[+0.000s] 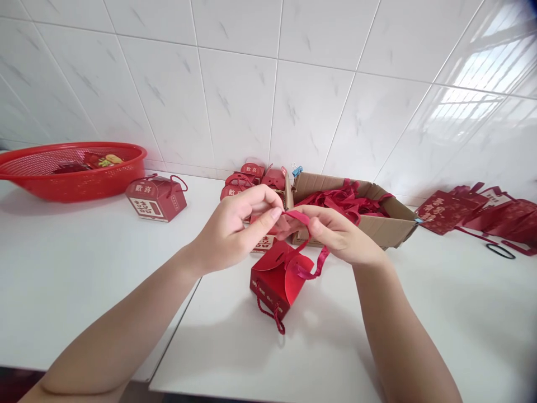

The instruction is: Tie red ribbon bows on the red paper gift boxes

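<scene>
A small red gift box (277, 280) with a twisted cord handle stands tilted towards me on the white table, below my hands. From its top flaps a red ribbon (321, 263) rises in a loop. My left hand (239, 226) pinches the ribbon's end between thumb and fingers. On the other side, my right hand (335, 232) closes thumb and fingers on the same ribbon, a little further along. The fingertips of both hands partly hide each other.
Behind the hands sits a cardboard box (386, 229) full of red ribbons, with several gift boxes (239, 182) beside it. A red plastic basket (84, 184) and another gift box (157, 198) are left. Red bags (444, 211) and a black ring (500, 251) lie right.
</scene>
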### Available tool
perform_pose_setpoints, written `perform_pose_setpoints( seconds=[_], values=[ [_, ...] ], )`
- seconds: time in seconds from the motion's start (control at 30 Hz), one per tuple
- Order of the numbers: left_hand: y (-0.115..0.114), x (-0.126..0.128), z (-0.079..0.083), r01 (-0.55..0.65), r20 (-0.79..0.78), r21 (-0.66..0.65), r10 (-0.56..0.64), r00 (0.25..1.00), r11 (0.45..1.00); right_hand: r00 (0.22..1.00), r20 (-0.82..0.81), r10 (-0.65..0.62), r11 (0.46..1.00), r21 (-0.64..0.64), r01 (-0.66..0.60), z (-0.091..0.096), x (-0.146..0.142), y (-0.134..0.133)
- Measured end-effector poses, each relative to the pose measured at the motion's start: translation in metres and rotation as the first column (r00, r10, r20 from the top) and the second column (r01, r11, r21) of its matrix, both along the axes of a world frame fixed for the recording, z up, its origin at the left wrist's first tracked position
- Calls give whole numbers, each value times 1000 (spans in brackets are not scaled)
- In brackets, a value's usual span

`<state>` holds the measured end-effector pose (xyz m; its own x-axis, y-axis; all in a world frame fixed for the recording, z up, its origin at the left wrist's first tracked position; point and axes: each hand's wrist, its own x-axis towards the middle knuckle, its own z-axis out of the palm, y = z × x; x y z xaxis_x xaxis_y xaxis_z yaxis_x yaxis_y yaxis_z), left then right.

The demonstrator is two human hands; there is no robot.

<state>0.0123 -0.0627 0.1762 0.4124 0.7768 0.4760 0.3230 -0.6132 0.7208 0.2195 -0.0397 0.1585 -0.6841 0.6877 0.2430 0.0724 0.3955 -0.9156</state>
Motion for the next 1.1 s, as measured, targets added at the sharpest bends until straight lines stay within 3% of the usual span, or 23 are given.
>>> perform_pose_setpoints(
  seconds=[0.1, 0.23, 0.33, 0.4, 0.47, 0.53, 0.63, 0.83, 1.1],
  values=[
    [0, 0, 0, -33, -52, 111, 39, 998, 993, 996, -55, -66, 992, -108, 60, 3, 1, -4],
    [3, -1, -1, -63, -54, 172, 73, 996, 983, 982, -166, -86, 990, -129, 65, 3, 7, -3],
    [6, -2, -3, -88, -123, 58, 95, 988, 994, 978, -195, -78, 989, -137, 52, 3, 10, -2],
    [8, -4, -5, -121, -258, -77, 98, 961, 990, 978, -178, -107, 986, -145, 81, 3, 12, -2],
    [10, -4, -9, -140, -469, -205, 28, 883, 969, 979, -141, -147, 981, -150, 125, 4, 12, -2],
    [14, -4, -14, -144, -662, -290, -89, 744, 946, 981, -89, -170, 975, -160, 155, 5, 11, -2],
    [18, -2, -22, -143, -769, -340, -187, 611, 930, 982, 26, -186, 967, -172, 188, 4, 7, -1],
    [20, -4, -22, -185, -737, -332, -132, 663, 925, 941, 227, -250, 955, -102, 279, -7, 1, 8],
    [23, -10, -19, -226, -599, -515, -158, 785, 827, 905, 356, -234, 961, -55, 270, -21, -8, 17]
  ],
)
